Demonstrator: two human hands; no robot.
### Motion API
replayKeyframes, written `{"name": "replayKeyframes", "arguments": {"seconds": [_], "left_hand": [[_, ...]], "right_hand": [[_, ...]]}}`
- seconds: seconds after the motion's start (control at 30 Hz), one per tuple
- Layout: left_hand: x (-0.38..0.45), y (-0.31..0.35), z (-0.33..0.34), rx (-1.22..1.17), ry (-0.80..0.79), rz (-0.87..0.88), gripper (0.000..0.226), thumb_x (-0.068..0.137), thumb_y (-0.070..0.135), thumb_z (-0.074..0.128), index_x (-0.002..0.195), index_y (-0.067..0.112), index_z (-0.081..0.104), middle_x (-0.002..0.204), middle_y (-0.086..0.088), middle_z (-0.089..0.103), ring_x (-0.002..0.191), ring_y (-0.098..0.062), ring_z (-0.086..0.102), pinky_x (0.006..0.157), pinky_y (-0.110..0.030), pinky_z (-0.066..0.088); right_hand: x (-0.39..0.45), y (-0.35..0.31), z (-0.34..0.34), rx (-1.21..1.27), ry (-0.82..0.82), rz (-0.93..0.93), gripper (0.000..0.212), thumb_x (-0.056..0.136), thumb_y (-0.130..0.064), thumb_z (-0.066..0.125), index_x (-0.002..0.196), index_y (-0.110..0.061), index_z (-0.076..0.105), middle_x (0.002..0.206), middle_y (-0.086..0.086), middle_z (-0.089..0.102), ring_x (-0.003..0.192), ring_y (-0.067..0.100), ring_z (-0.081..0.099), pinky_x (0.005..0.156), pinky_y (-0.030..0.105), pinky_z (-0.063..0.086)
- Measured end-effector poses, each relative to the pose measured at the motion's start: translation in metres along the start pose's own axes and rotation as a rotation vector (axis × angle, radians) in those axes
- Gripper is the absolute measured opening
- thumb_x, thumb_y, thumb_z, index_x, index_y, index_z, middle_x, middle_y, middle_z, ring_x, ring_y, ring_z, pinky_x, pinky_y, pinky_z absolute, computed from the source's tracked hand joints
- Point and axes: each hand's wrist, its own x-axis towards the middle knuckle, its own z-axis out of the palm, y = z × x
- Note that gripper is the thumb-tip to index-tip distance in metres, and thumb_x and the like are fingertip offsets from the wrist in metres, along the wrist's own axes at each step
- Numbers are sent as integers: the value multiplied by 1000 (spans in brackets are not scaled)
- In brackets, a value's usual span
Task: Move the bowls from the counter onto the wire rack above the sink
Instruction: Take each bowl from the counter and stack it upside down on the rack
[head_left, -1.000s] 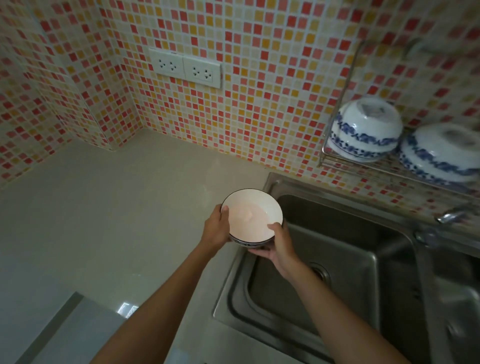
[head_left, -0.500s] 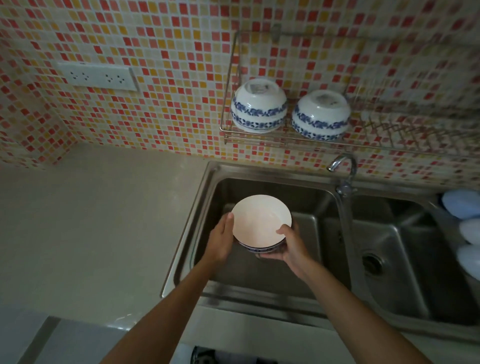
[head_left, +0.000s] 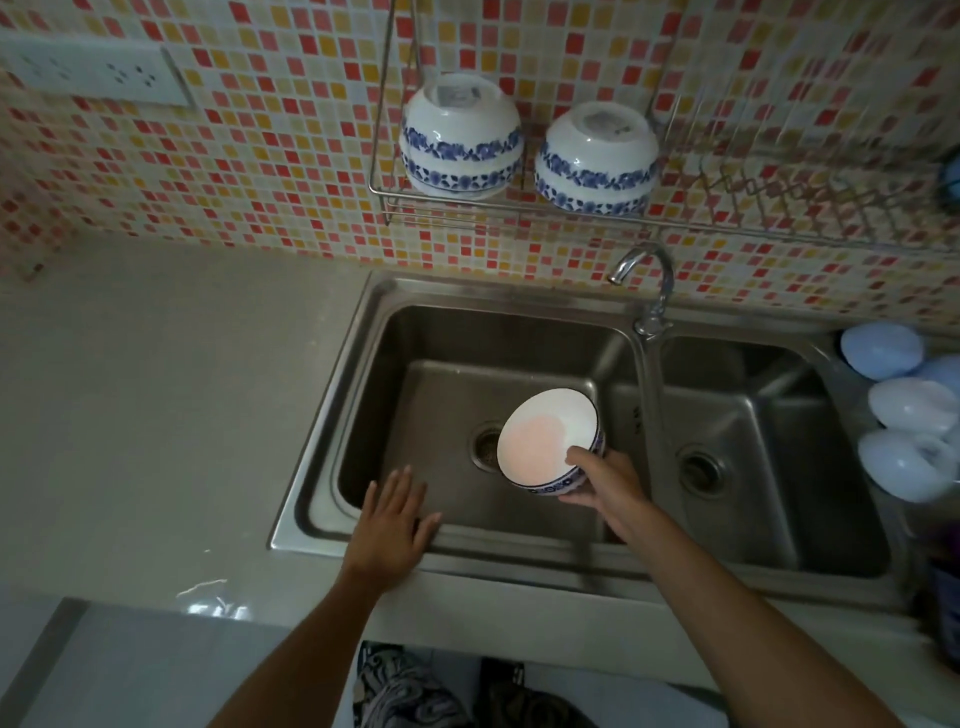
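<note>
My right hand (head_left: 605, 483) grips a white bowl with a blue patterned band (head_left: 545, 439) by its rim, thumb inside, tilted over the left sink basin (head_left: 415, 395). Beside it my left hand (head_left: 392, 519) is flat and empty, fingers spread over the sink's front left edge. On the wire rack (head_left: 779, 208) above the sink, two stacks of matching blue-and-white bowls sit upside down: one stack (head_left: 460, 137) at the left end, another (head_left: 597, 161) beside it.
A curved tap (head_left: 652, 280) rises between the two basins. The right part of the rack has bare wire. Pale blue and white plastic items (head_left: 904, 415) crowd the sink's right edge. The beige counter (head_left: 156, 405) lies to the left, with wall sockets (head_left: 98, 73) above it.
My left hand has let go of the bowl and dropped to the sink's front edge. The bowl, now in my right hand alone, has shifted right over the basin.
</note>
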Motion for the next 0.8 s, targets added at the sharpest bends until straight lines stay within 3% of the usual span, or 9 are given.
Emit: {"name": "replayKeyframes", "arguments": {"seconds": [0.17,0.27,0.33,0.47,0.57,0.63,0.8], "left_hand": [[2,0,4,12,25,-51,105,71,75,-22,150,15,10,160,-4,0,146,-17,-9,117,-37,-10],[2,0,4,8,13,-57,105,69,76,-22,151,16,6,160,-4,-3,146,-16,-10,117,-36,-10],[2,0,4,5,18,-69,105,70,76,-21,151,15,6,160,-5,-3,147,-16,-10,119,-36,-8],[3,-1,6,-7,26,-73,103,72,76,-18,151,16,6,160,-5,-1,147,-16,-8,120,-37,-5],[3,-2,8,-10,32,-72,99,74,75,-16,151,17,6,160,-5,-2,147,-16,-9,120,-37,-5],[3,-2,9,-10,34,-73,97,75,75,-14,151,17,5,160,-5,-3,146,-16,-10,120,-37,-5],[3,-4,11,-6,54,-76,86,83,70,-4,151,18,4,160,-3,-4,146,-14,-11,119,-35,-6]], "right_hand": [[10,11,-3,-194,74,-20,36,76,-14,72,111,-5,67,102,15,71,87,30,71,64,38,61],[13,14,1,-354,129,-82,37,56,-28,76,89,-14,70,92,11,74,80,26,72,67,45,62],[11,12,6,-477,181,-154,38,49,-32,75,83,-16,66,94,10,70,82,25,69,70,40,60],[11,9,12,-727,228,-289,64,56,-26,83,111,-3,57,108,6,46,95,24,54,86,28,47],[12,11,16,-823,231,-397,72,55,-29,84,115,-5,52,113,7,43,98,24,53,93,31,49],[13,12,18,-898,236,-465,74,54,-33,84,115,-7,51,112,6,44,102,26,54,93,37,50],[8,13,23,-1115,254,-637,84,56,-38,86,125,-11,46,118,7,44,105,25,50,82,36,51]]}}
